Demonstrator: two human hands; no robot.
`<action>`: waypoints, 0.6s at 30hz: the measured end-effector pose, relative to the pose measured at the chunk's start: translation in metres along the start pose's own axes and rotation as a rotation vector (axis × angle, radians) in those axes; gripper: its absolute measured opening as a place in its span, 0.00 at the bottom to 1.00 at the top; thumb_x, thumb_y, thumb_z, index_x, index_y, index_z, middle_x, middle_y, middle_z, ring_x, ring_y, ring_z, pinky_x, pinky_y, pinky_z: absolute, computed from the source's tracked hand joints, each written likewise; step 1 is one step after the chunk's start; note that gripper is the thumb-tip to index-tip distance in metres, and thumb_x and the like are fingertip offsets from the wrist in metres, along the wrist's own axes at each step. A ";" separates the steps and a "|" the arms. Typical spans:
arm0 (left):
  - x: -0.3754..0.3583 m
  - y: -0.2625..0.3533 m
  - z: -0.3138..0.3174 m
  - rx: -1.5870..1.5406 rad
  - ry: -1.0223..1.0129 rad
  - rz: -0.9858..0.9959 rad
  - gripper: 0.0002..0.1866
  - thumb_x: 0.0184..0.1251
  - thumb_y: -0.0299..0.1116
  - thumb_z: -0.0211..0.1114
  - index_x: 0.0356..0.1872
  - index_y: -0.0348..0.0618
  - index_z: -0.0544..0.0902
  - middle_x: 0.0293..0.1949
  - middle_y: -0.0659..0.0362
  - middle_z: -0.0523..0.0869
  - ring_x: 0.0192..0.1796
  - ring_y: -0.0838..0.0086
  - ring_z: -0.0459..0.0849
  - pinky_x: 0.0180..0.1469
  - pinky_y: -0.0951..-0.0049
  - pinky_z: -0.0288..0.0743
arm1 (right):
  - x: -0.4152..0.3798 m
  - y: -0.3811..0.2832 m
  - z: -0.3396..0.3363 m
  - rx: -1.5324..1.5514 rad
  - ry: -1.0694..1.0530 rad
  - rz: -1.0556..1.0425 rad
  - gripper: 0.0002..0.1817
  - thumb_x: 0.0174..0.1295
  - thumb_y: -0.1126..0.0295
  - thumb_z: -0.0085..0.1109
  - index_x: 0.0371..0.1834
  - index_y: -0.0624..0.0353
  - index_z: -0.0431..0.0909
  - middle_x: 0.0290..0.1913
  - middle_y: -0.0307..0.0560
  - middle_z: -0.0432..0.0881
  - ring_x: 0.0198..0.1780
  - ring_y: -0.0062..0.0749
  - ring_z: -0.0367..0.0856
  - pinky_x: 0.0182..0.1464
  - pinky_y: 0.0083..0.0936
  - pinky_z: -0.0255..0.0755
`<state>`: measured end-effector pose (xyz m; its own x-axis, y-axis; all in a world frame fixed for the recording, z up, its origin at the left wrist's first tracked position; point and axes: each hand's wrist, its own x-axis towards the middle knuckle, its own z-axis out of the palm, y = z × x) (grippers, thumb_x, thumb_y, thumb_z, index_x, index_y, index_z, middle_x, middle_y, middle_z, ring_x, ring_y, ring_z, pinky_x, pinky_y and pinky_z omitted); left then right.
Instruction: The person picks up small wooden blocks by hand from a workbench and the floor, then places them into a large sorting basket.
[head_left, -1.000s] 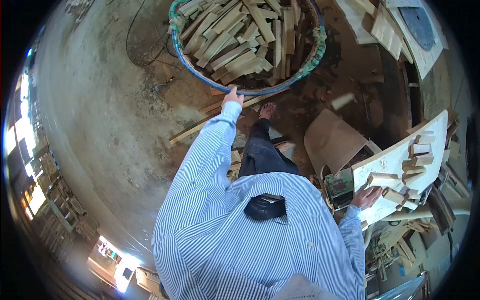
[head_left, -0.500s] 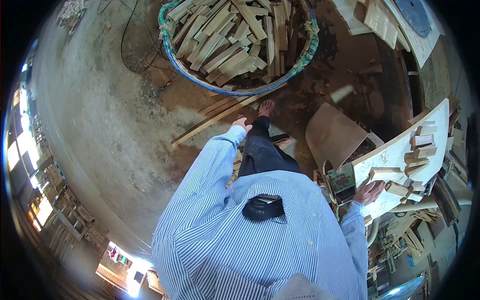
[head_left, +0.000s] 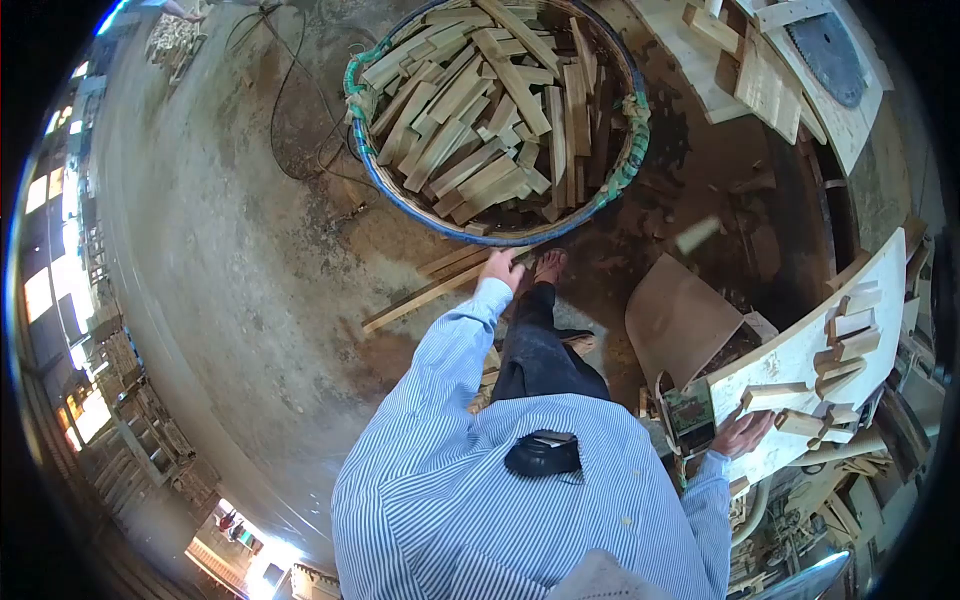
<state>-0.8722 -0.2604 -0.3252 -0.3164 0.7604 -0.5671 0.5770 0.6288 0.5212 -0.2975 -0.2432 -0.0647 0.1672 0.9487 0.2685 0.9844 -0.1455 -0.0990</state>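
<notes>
Left hand [head_left: 502,268] has come off the basket [head_left: 490,240] rim since the first frame; we see it now just short of that rim, on the near side. Basket sits lower in the view too, offcuts [head_left: 465,125] heaped inside it, beyond the left fingers. We read those left fingers as loosely curled; cannot tell whether they grip anything. Thin strips [head_left: 420,302] lie on the floor left of them, near, and a bare foot [head_left: 550,264] is just to their right. Right hand [head_left: 742,433] is at the edge of the white board [head_left: 790,360], much as before, fingers stretched out, not wrapped around anything we can see. A block [head_left: 775,397] lies just past the right fingertips; contact we can't confirm. More blocks [head_left: 853,325] stand in a row farther beyond. Left of the right fingers we note a green box [head_left: 690,410], near, then a brown panel [head_left: 675,315] farther off. Saw blade [head_left: 828,58] is well apart from both hands, far beyond the right fingers.
</notes>
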 end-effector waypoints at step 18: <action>0.156 -0.012 -0.137 0.526 0.145 -0.253 0.51 0.43 0.69 0.73 0.67 0.46 0.73 0.62 0.51 0.70 0.68 0.53 0.67 0.69 0.53 0.63 | -0.008 0.015 0.010 0.072 -0.078 0.117 0.42 0.73 0.38 0.37 0.74 0.66 0.60 0.73 0.67 0.62 0.74 0.59 0.60 0.74 0.52 0.55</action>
<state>-1.0316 -0.1266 -0.3323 -0.5702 0.6354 -0.5207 0.7540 0.6565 -0.0245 -0.2847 -0.2498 -0.0778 0.2732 0.9457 0.1759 0.9514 -0.2385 -0.1948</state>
